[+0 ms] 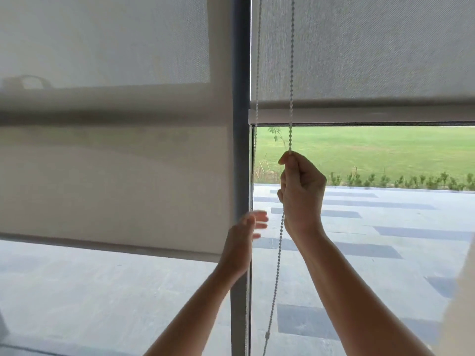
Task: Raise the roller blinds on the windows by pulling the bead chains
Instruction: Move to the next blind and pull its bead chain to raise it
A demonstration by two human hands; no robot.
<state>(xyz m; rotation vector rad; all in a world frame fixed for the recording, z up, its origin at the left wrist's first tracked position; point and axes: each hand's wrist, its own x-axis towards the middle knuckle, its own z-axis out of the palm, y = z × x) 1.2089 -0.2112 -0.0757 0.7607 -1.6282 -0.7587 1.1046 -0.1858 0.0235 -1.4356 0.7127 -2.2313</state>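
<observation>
A white bead chain (291,73) hangs in front of the right grey roller blind (372,47), whose bottom bar (359,115) sits a third of the way down the view. My right hand (300,191) is closed around the near strand of that chain, below the bar. The far strand (257,60) runs along the window frame. My left hand (243,242) is lower, beside the frame, with its fingers spread and blurred, holding nothing. The left roller blind (102,176) hangs lower, its bottom bar (128,249) well below the right one.
A dark vertical window post (241,124) separates the two panes. Through the glass lie a paved terrace, a low hedge and a lawn. A pale curtain edge (460,304) shows at the far right.
</observation>
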